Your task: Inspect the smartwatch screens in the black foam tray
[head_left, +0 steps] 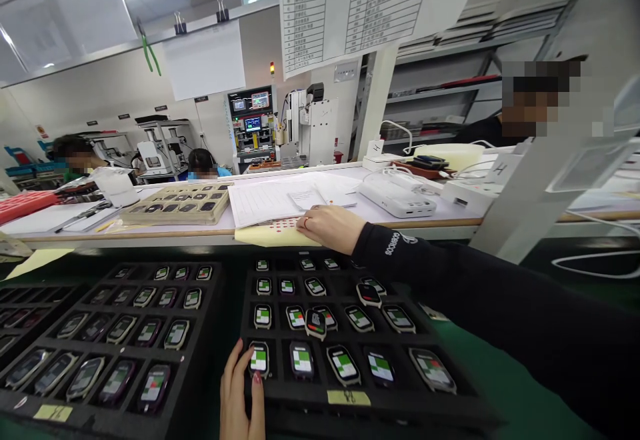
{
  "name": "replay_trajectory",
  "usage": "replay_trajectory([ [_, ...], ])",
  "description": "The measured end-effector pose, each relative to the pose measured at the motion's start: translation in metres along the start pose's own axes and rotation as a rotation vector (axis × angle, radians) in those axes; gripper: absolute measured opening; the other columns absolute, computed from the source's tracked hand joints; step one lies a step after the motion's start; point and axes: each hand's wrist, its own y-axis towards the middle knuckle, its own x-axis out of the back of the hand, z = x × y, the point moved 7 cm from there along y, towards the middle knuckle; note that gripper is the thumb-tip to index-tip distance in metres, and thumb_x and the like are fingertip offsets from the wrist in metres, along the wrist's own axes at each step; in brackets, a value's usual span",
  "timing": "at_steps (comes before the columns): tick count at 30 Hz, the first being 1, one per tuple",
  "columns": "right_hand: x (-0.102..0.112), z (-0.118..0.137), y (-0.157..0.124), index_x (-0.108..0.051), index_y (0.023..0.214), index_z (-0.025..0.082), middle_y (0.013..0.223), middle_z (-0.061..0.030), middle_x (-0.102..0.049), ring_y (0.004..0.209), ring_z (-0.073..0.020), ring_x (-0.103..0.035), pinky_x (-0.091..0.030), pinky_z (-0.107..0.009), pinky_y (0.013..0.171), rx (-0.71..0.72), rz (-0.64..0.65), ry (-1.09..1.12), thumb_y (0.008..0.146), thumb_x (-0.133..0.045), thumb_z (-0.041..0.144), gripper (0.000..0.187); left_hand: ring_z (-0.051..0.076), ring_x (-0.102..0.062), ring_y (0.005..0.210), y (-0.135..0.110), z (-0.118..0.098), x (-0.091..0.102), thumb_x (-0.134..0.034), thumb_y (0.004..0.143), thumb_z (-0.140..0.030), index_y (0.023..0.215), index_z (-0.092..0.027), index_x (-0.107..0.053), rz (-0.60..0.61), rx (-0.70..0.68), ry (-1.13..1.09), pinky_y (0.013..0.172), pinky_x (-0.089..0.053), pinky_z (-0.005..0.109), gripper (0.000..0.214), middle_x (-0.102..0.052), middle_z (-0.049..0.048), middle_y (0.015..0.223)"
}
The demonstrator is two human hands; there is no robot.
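My left hand (241, 393) reaches in from the bottom edge, its fingers apart. The index finger and thumb touch the edge of a lit smartwatch (259, 358) lying in the front left slot of a black foam tray (300, 408). Up at the shelf edge, my right hand (333, 227) has its fingers curled together over a yellow sheet with red stickers (280, 227). Whatever is between those fingertips is hidden. Two watches, a dark-screened one (369, 295) and another (315, 324), lie on top of others in the tray. Most screens show green and white blocks.
A second foam tray of watches (180, 373) stands on the left, with part of another (50, 290) beyond it. The shelf holds a beige watch tray (220, 210), papers (260, 200) and a white charger hub (395, 197). A post (530, 180) rises at right. Other people sit beyond.
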Motion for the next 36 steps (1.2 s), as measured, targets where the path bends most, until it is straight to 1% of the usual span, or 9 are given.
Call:
replay_trajectory([
  [3, 0.003, 0.001, 0.001, -0.069, 0.100, 0.010, 0.092, -0.0127, -0.066, 0.088, -0.0251, -0.061, -0.040, -0.030, 0.066, -0.017, -0.015, -0.008, 0.102, -0.047, 0.021, 0.025, 0.028, -0.032, 0.136, 0.000, 0.003, 0.000, -0.030, 0.095, -0.052, 0.124, -0.030, -0.056, -0.001, 0.005, -0.016, 0.110, -0.032, 0.052, 0.045, -0.039, 0.0032, 0.147],
  [8, 0.001, 0.002, 0.002, -0.070, 0.096, 0.011, 0.094, -0.0127, -0.063, 0.091, -0.0263, -0.059, -0.038, -0.030, 0.061, -0.047, -0.029, 0.003, 0.101, -0.051, 0.027, 0.026, 0.028, -0.031, 0.136, 0.001, 0.003, -0.001, -0.031, 0.095, -0.051, 0.124, -0.029, -0.056, 0.000, -0.012, -0.032, 0.110, -0.031, 0.052, 0.044, -0.038, 0.0041, 0.147],
  [11, -0.003, 0.001, -0.001, -0.069, 0.102, 0.011, 0.100, -0.0126, -0.061, 0.097, -0.0272, -0.056, -0.040, -0.029, 0.062, -0.068, -0.087, 0.036, 0.098, -0.057, 0.028, 0.021, 0.029, -0.031, 0.136, 0.001, 0.006, -0.002, -0.030, 0.094, -0.052, 0.124, -0.030, -0.056, 0.007, 0.022, -0.025, 0.109, -0.032, 0.053, 0.046, -0.037, 0.0042, 0.148],
  [15, -0.010, 0.001, -0.002, -0.068, 0.106, 0.011, 0.100, -0.0125, -0.061, 0.097, -0.0274, -0.054, -0.042, -0.031, 0.066, -0.091, -0.169, 0.089, 0.096, -0.061, 0.032, 0.024, 0.026, -0.030, 0.137, 0.001, 0.003, -0.001, -0.029, 0.095, -0.051, 0.124, -0.029, -0.056, 0.005, -0.040, -0.008, 0.111, -0.029, 0.051, 0.045, -0.037, 0.0044, 0.148],
  [19, -0.012, 0.012, 0.002, -0.065, 0.113, 0.012, 0.108, -0.0118, -0.060, 0.099, -0.0267, -0.053, -0.042, -0.031, 0.066, -0.014, -0.272, 0.116, 0.096, -0.061, 0.029, 0.025, 0.026, -0.030, 0.137, 0.001, 0.005, -0.001, -0.029, 0.095, -0.052, 0.123, -0.031, -0.056, 0.012, 0.001, -0.013, 0.110, -0.030, 0.051, 0.044, -0.037, 0.0022, 0.148],
  [23, -0.012, 0.017, 0.011, -0.068, 0.107, 0.012, 0.101, -0.0112, -0.062, 0.096, -0.0255, -0.053, -0.042, -0.031, 0.068, -0.019, -0.330, 0.157, 0.097, -0.058, 0.027, 0.020, 0.028, -0.030, 0.137, 0.001, 0.004, -0.002, -0.029, 0.093, -0.055, 0.123, -0.032, -0.056, 0.029, 0.054, -0.016, 0.110, -0.032, 0.053, 0.046, -0.036, 0.0020, 0.148],
  [29, -0.015, 0.017, 0.013, -0.070, 0.098, 0.012, 0.091, -0.0105, -0.061, 0.089, -0.0248, -0.053, -0.040, -0.031, 0.066, -0.057, -0.433, 0.158, 0.097, -0.057, 0.025, 0.018, 0.028, -0.032, 0.136, 0.002, 0.003, -0.001, -0.028, 0.093, -0.057, 0.122, -0.033, -0.057, 0.014, 0.054, 0.018, 0.108, -0.035, 0.052, 0.047, -0.038, 0.0017, 0.147],
  [33, -0.017, 0.019, 0.010, -0.070, 0.095, 0.013, 0.089, -0.0093, -0.062, 0.088, -0.0241, -0.053, -0.039, -0.031, 0.066, -0.052, -0.528, 0.158, 0.097, -0.058, 0.025, 0.017, 0.028, -0.033, 0.136, 0.002, 0.002, -0.002, -0.027, 0.094, -0.055, 0.123, -0.032, -0.057, 0.020, 0.048, 0.036, 0.108, -0.037, 0.050, 0.048, -0.038, 0.0024, 0.147],
  [36, -0.017, 0.019, 0.008, -0.069, 0.094, 0.014, 0.091, -0.0085, -0.063, 0.087, -0.0238, -0.052, -0.039, -0.031, 0.068, -0.081, -0.555, 0.177, 0.097, -0.058, 0.025, 0.016, 0.028, -0.033, 0.136, 0.001, 0.001, -0.001, -0.028, 0.094, -0.054, 0.123, -0.030, -0.057, 0.017, 0.035, 0.042, 0.108, -0.036, 0.049, 0.048, -0.038, 0.0041, 0.147],
])
